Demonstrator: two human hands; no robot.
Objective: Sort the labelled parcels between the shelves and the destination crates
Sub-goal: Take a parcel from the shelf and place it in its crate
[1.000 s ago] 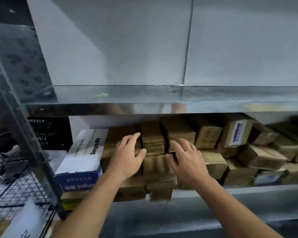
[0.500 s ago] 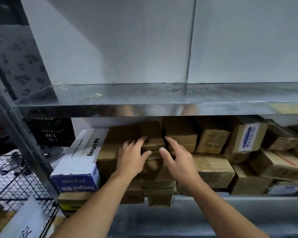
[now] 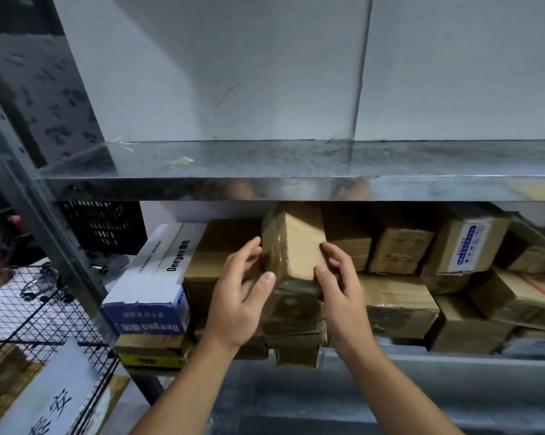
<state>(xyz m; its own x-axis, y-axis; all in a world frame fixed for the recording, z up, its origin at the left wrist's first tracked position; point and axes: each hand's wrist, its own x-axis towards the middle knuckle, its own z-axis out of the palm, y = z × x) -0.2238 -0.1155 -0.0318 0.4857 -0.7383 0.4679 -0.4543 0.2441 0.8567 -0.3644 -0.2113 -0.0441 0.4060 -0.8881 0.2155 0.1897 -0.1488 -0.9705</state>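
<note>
Shelving: left grip, right grip clasp one parcel

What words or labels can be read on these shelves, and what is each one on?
"Deeyeo": top of the white box, beside Chinese characters.
"Deeyeo": upside down on that box's blue front.
"安": white sign, lower left.
Blue-and-white label on a carton at right: too blurred.
Brown parcel gripped by the left hand and right hand: no text readable.

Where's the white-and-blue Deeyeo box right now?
Head view, left end of the lower shelf: the Deeyeo box lies beside the brown parcels, left of the left hand.
</note>
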